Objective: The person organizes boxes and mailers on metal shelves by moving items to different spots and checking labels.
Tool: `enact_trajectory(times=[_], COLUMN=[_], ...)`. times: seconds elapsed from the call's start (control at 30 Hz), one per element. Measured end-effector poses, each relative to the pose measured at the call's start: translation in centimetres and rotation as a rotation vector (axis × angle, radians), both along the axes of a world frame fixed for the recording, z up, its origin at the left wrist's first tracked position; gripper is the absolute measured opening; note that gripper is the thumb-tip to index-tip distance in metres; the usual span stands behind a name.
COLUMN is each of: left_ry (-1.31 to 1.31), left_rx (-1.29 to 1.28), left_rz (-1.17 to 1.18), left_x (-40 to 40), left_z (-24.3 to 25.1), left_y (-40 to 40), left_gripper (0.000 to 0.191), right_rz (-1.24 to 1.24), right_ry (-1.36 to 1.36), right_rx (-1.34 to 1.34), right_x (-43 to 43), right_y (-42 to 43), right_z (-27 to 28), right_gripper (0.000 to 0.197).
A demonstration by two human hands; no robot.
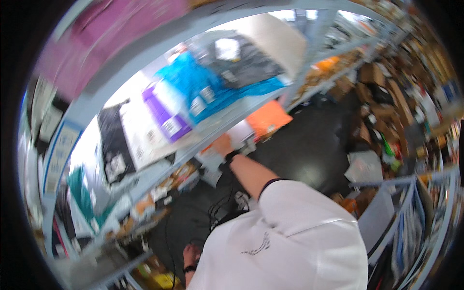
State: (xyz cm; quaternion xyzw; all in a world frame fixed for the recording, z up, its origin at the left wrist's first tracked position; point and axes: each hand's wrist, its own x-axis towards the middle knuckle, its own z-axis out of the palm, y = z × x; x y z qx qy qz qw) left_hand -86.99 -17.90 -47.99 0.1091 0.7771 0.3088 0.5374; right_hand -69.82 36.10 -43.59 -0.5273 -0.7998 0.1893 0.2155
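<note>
My right hand (222, 144), with a dark band at the wrist, reaches in below the edge of a metal shelf (224, 125). It is at a white packet with orange marks (209, 156) and close to a white package (241, 132). Its fingers are blurred and partly hidden, so a grip cannot be made out. An orange bag (269, 119) lies just beyond it. Low in the view, my left hand (192, 252) hangs beside my body over the dark floor, its fingers bent. Whether it holds anything is unclear.
Above, the shelf bears a blue bag (197, 87), a purple packet (165, 112) and a black packet (115, 141). Black cables (217, 210) run near my body. Cardboard boxes (384, 108) are heaped at the right. Another rack (406, 203) stands behind me.
</note>
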Motion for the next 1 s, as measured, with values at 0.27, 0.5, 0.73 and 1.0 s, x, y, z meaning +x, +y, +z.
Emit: enact_trajectory(times=[0.27,0.5,0.73,1.0], left_ry=[0.081,0.009,0.012,0.758], left_rx=[0.027,0.035,-0.027,0.947], left_rz=[-0.305,-0.694,-0.813,-1.540], left_x=[-2.8,-3.5,-8.4,-9.0], left_z=[2.2,-2.2,-5.9,-11.5], left_y=[9.7,22.2,25.8,24.4], left_gripper=[0.022,0.022,0.022,0.019], right_rz=[-0.109,-0.361,-0.571,-1.014], right_ry=[0.261,0.596,0.436,0.327], right_rx=[-0.007,-0.225,-0.043,-0.156], right_x=[3.9,17.6,27.8,32.4], right_y=[-3.1,-7.3,-23.0,-30.9], right_z=[11.7,10.3,15.2,14.2], right_gripper=[0.026,0.018,0.035,0.066])
